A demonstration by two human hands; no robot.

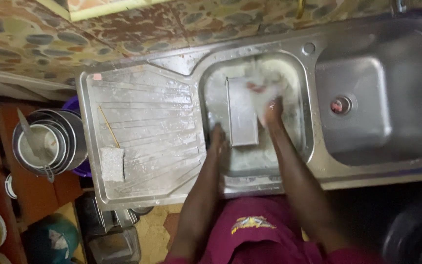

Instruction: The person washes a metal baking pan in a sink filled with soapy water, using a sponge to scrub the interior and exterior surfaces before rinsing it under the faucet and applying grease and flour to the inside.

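At nine o'clock a stack of pots [50, 142] sits below the worktop; a sponge [112, 164] and thin stick [109, 126] lie on the sudsy drainboard [142, 98]. In the middle basin [299, 132], the left hand [219, 139] closes on the rectangular metal tin [242, 117]'s near edge, apparently steadying it. At the tin's three o'clock, the right hand [271, 108] clutches a soapy cloth [264, 85]. The right-hand basin [377, 93] holds only its drain.

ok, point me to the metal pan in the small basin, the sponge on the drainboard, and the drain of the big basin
metal pan [242, 115], head view, middle of its flat face
sponge [112, 164], head view, centre of its top
drain [341, 105], head view, centre of the drain fitting
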